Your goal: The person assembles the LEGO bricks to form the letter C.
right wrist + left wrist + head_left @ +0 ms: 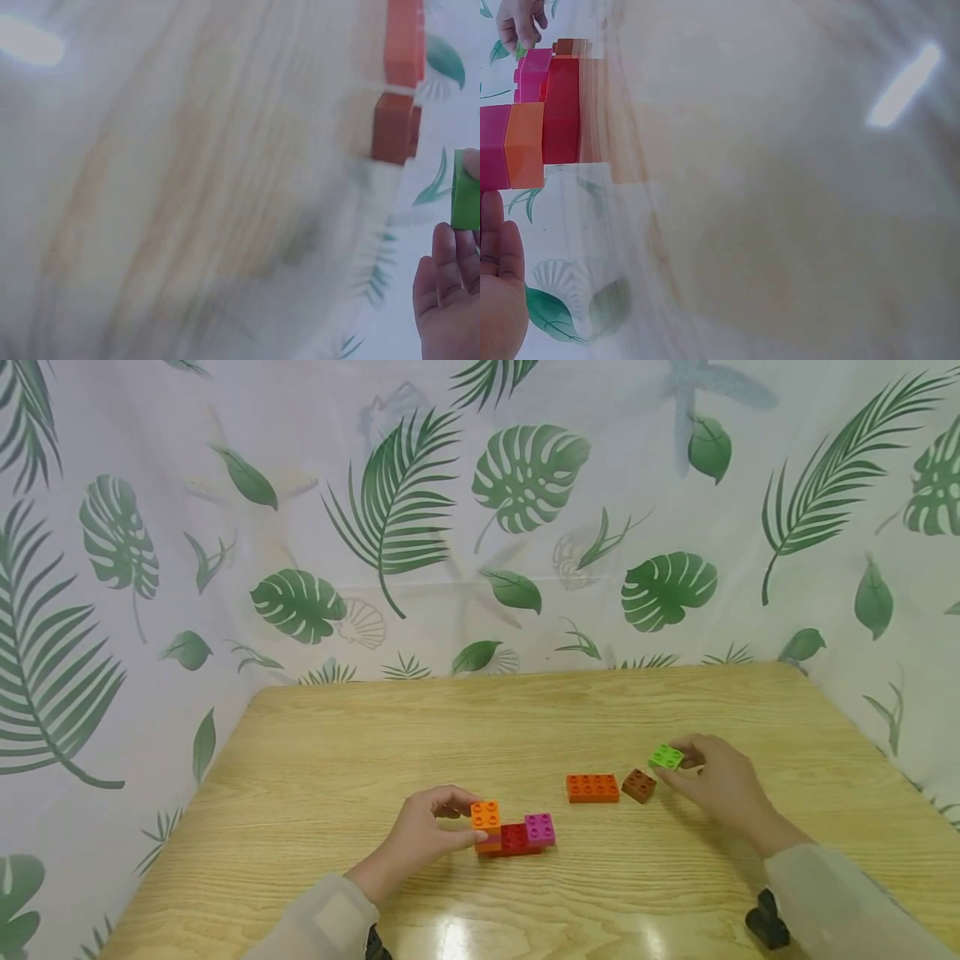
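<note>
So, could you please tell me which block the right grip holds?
The green block, the only green one; the brown block near it rests on the table.

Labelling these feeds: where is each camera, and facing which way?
Head: worn there, facing forward and down over the table; left hand, right hand, sleeves show.
Left wrist: worn there, facing table and red brick; both hands show.
Right wrist: worn there, facing table and brown brick; right hand shows.
Head and right wrist share the green brick.
</note>
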The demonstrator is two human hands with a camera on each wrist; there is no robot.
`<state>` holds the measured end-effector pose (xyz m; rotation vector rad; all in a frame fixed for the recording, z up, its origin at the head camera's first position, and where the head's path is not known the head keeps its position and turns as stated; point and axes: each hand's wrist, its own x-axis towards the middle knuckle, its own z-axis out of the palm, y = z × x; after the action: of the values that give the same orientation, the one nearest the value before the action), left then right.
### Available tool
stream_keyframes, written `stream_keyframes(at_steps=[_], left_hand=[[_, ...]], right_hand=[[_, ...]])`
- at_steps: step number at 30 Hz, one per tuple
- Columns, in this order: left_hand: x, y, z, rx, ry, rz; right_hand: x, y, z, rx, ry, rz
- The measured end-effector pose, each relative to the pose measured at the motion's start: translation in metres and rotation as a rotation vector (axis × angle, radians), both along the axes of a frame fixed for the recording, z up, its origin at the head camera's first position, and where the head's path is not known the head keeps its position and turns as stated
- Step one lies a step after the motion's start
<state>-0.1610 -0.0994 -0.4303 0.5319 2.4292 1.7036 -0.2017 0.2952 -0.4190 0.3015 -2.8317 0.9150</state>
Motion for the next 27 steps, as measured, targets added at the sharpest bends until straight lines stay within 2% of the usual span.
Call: stream_keyframes(at_steps=[6, 17, 27], left_hand=[[0.001, -0.001, 0.000, -0.005, -0.006, -0.003], [-0.001, -0.001, -0.003, 0.000, 0.006, -0.010], [0.000, -0.001, -0.003, 0.002, 0.012, -0.004]], right_hand=[[0.001, -0.026, 0.005, -0.044, 0.047, 0.050], [0.011, -0.085, 0.008, -0.145, 0.095, 0.199], [0.019, -0.128, 0.013, -0.177, 0.175, 0.348]])
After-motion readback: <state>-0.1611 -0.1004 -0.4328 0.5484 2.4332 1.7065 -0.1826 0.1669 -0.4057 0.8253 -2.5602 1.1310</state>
